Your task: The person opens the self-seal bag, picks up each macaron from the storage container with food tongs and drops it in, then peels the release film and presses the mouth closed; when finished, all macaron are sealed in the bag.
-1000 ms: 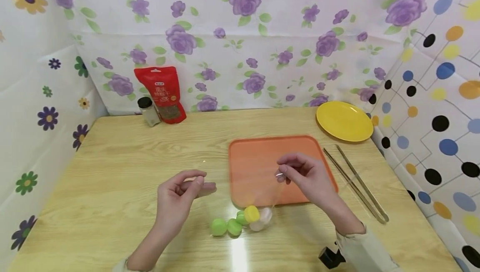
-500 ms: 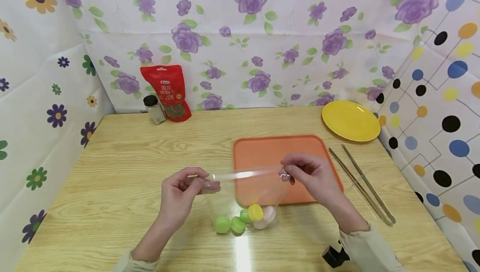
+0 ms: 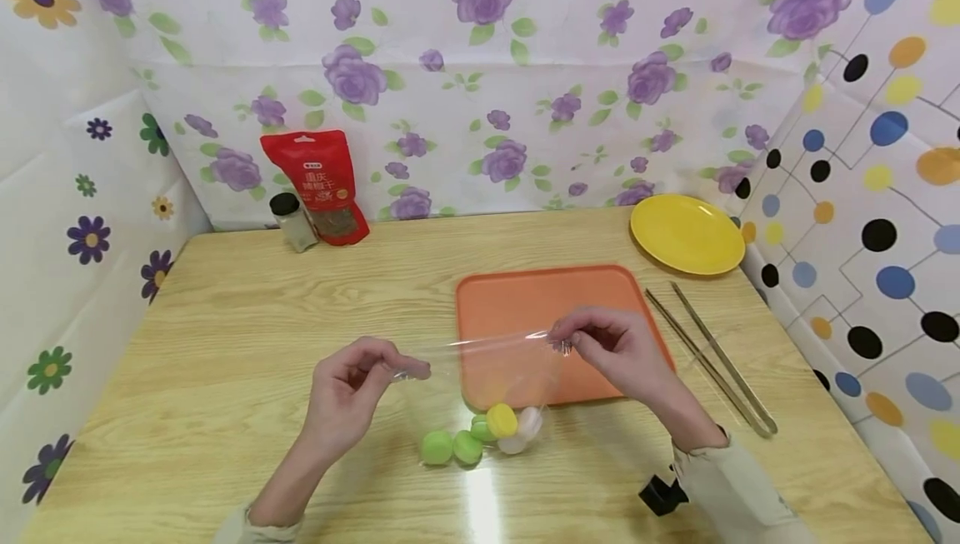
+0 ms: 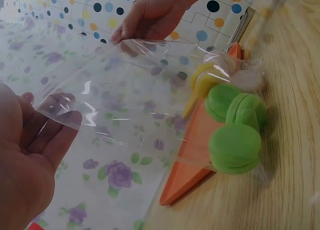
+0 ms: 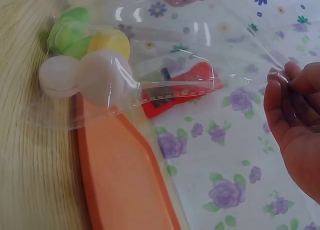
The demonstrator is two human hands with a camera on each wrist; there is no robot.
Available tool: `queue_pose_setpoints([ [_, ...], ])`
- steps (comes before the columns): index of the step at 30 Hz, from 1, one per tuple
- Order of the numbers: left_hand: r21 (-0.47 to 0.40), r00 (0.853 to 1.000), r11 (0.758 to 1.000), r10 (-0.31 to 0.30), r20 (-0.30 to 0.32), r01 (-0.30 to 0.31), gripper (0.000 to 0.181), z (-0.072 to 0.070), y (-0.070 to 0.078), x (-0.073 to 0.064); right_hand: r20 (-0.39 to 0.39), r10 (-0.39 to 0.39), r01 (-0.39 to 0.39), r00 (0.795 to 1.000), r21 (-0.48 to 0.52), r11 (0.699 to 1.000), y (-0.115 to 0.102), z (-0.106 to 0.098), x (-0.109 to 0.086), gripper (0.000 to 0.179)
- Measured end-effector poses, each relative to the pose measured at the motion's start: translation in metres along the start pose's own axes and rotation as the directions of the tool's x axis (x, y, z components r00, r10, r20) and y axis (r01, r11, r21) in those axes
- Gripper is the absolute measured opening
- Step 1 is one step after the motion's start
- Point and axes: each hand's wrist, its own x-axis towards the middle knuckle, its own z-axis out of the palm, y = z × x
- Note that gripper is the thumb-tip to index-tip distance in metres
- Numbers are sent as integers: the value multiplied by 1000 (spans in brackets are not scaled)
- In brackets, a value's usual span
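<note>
A clear plastic bag (image 3: 450, 377) is stretched between my two hands, its top edge held up and its bottom on the table. My left hand (image 3: 348, 394) pinches the bag's left top corner between thumb and fingers. The opposite corner is pinched by my right hand (image 3: 615, 352), over the orange tray. Inside, at the bottom, lie several macarons: green macarons (image 4: 235, 147), a yellow macaron (image 3: 502, 420) and whitish macarons (image 5: 102, 78). In the right wrist view the right fingertips (image 5: 280, 75) grip the film at its corner.
Behind the bag lies an orange tray (image 3: 510, 298). Metal tongs (image 3: 712, 361) rest right of it, with a yellow plate (image 3: 687, 234) beyond. A red pouch (image 3: 318, 186) and a black-capped jar (image 3: 294, 222) stand at the back left, against the flowered cloth.
The bag's top edge, hard to see earlier, now shows taut between the hands. The left fingers have closed down onto its corner. The macarons stay in place.
</note>
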Motion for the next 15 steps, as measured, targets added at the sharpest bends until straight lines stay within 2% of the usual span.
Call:
queue_pose_setpoints([
  [4, -16, 999, 1000, 22, 25, -21, 20, -1, 1, 0, -3, 7, -7, 1000, -5, 1000, 0, 1, 0, 16],
  [10, -31, 999, 998, 54, -3, -54, 18, 1, 2, 0, -64, 59, -67, 996, -132, 989, -2, 5, -1, 16],
  [12, -11, 998, 998, 61, -23, -61, 17, 3, 1, 0, -71, 50, -60, 996, -155, 986, -2, 6, -1, 19],
  [15, 69, 997, 997, 50, -52, -47, 22, 6, 0, 0, -71, 15, -28, 997, -184, 982, -2, 7, -3, 19],
])
